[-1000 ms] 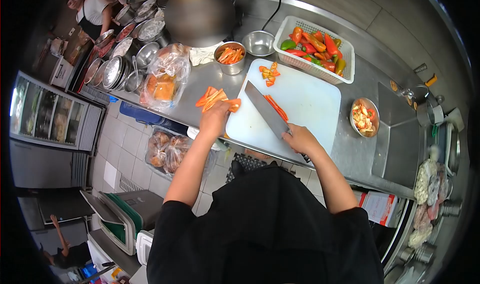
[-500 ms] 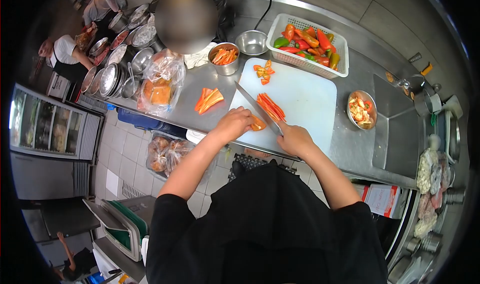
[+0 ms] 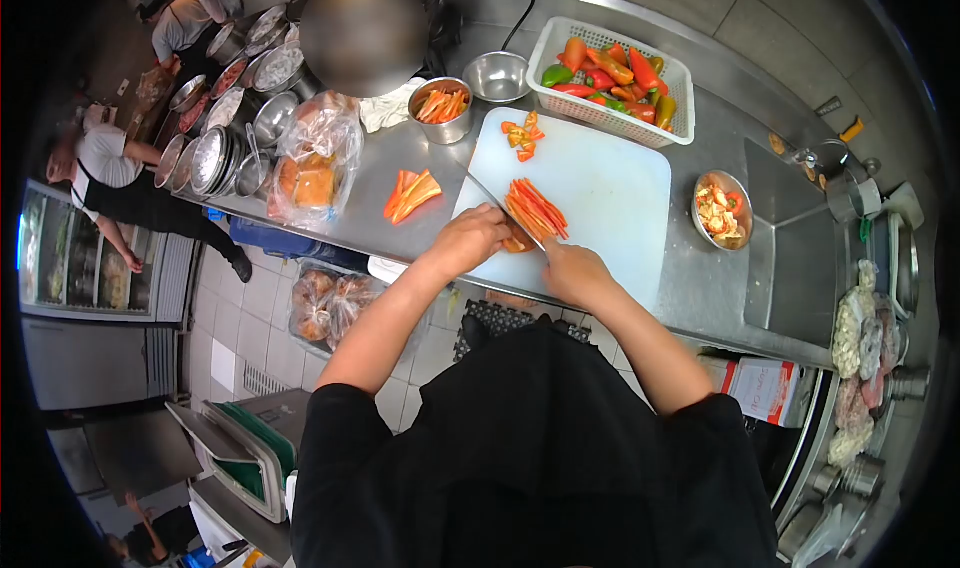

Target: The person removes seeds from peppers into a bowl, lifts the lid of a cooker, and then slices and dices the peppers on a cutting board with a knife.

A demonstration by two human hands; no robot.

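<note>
My right hand (image 3: 578, 273) is wrapped round the handle of a kitchen knife (image 3: 487, 193). Its blade slants up and left across the white cutting board (image 3: 620, 193), close to the fingers of my left hand (image 3: 472, 241). Those fingers are curled and press a bell pepper piece (image 3: 517, 240) on the board, partly hidden by hand and blade. Just beyond the knife lies a pile of red pepper strips (image 3: 538, 209). Small pepper trimmings (image 3: 523, 136) sit near the board's far left corner. Uncut pepper slabs (image 3: 411, 196) rest on the steel counter to the left.
Behind the board stand a steel pot of cut strips (image 3: 442, 110), a steel bowl (image 3: 497, 76) and a white basket (image 3: 684, 133) of whole peppers. A bowl of pepper scraps (image 3: 722, 211) is beside the sink (image 3: 795, 278). Bagged food (image 3: 312, 173) and co-workers are at left.
The knife and my right hand have shifted left and up, so the blade is now nearer my left fingers, over the pepper piece. A co-worker at left has stepped toward the fridge.
</note>
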